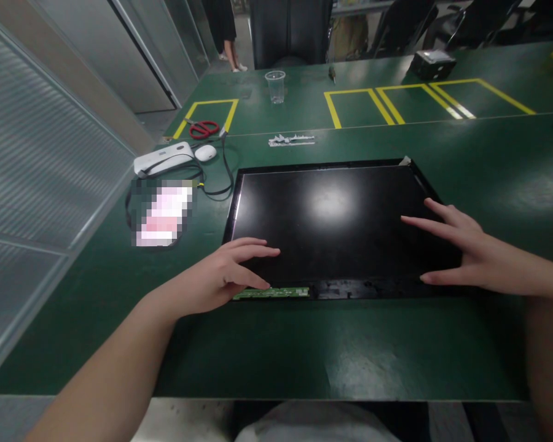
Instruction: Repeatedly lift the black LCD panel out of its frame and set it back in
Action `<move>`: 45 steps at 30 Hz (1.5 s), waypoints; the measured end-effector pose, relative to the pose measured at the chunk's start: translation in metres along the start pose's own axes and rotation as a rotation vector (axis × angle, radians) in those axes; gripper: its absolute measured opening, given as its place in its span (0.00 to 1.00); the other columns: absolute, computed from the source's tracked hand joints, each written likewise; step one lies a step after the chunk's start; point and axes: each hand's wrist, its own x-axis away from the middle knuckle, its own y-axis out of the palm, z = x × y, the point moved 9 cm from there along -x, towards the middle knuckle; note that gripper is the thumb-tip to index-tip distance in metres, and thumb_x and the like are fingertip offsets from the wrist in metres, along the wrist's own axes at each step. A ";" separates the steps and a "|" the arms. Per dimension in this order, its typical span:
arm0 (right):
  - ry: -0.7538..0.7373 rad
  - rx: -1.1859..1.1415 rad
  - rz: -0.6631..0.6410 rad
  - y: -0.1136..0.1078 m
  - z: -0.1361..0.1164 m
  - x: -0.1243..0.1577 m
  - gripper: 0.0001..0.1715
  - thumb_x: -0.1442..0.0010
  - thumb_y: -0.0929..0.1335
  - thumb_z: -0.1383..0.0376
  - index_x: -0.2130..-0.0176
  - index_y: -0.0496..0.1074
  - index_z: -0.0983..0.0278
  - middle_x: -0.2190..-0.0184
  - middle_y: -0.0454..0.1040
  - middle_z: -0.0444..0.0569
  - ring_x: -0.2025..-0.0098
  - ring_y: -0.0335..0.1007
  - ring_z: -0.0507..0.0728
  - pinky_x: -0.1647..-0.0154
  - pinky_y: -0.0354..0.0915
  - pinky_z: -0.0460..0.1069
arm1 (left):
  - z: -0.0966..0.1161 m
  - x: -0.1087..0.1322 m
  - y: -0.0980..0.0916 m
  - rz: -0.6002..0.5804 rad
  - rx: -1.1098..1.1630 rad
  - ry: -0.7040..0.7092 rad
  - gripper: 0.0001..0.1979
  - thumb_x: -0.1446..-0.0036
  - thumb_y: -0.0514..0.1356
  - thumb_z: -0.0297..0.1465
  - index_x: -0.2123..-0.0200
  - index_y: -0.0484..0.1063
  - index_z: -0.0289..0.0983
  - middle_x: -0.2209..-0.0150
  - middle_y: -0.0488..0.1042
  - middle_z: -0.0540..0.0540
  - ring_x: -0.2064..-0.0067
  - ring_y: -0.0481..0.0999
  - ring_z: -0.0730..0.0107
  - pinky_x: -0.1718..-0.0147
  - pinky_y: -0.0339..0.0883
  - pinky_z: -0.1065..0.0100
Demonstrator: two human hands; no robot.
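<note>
A black display panel (pixel 341 227) lies flat on the green table, its glossy face up and reflecting a bright light. Along its near edge, at the left, runs a narrow green circuit board (pixel 276 293). My left hand (pixel 233 268) is over the panel's near left corner, fingers stretched out, the thumb tip by the circuit board. Over the right side of the panel, my right hand (pixel 461 245) spreads its fingers wide. Neither hand holds anything; whether the fingertips press on the panel I cannot tell. A small whitish piece (pixel 405 161) shows at the far right corner.
Left of the panel are a phone-like blurred item (pixel 166 215), a white power strip (pixel 163 158) with cables, a white mouse (pixel 206 153) and red scissors (pixel 203 129). Beyond stand a plastic cup (pixel 275 87), crumpled strips (pixel 291 140) and a black box (pixel 433 64). A person's legs (pixel 230 49) show behind.
</note>
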 end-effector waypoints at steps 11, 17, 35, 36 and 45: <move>-0.012 0.021 0.036 -0.001 -0.002 -0.002 0.66 0.56 0.75 0.34 0.25 0.56 0.41 0.18 0.41 0.50 0.21 0.34 0.82 0.28 0.50 0.77 | 0.000 0.000 0.000 0.018 0.014 0.008 0.26 0.41 0.60 0.12 0.55 0.87 0.48 0.32 0.73 0.45 0.30 0.69 0.49 0.34 0.68 0.43; -0.013 0.038 0.037 0.001 0.002 -0.003 0.67 0.57 0.76 0.36 0.25 0.57 0.41 0.18 0.41 0.49 0.21 0.34 0.82 0.28 0.50 0.78 | -0.001 0.001 0.002 0.026 0.011 0.023 0.26 0.41 0.59 0.12 0.55 0.86 0.47 0.32 0.73 0.45 0.29 0.68 0.49 0.35 0.69 0.45; -0.009 0.070 0.008 0.004 0.007 -0.003 0.62 0.56 0.74 0.32 0.27 0.62 0.42 0.19 0.41 0.48 0.21 0.32 0.82 0.28 0.50 0.78 | 0.006 -0.001 0.001 0.036 0.026 0.059 0.25 0.40 0.56 0.12 0.55 0.85 0.44 0.33 0.74 0.43 0.30 0.69 0.52 0.35 0.70 0.48; -0.011 0.080 0.014 0.004 0.007 -0.002 0.63 0.56 0.74 0.32 0.27 0.62 0.42 0.19 0.42 0.48 0.21 0.32 0.82 0.29 0.51 0.78 | 0.006 -0.001 0.001 0.038 0.031 0.064 0.25 0.39 0.56 0.12 0.55 0.85 0.44 0.33 0.74 0.43 0.30 0.69 0.52 0.35 0.70 0.48; -0.023 0.072 0.024 0.006 0.008 -0.003 0.64 0.57 0.74 0.31 0.27 0.63 0.43 0.19 0.43 0.51 0.21 0.32 0.83 0.29 0.50 0.80 | 0.004 -0.001 0.000 0.059 0.057 0.066 0.22 0.38 0.57 0.13 0.57 0.85 0.43 0.34 0.75 0.41 0.31 0.70 0.51 0.34 0.68 0.49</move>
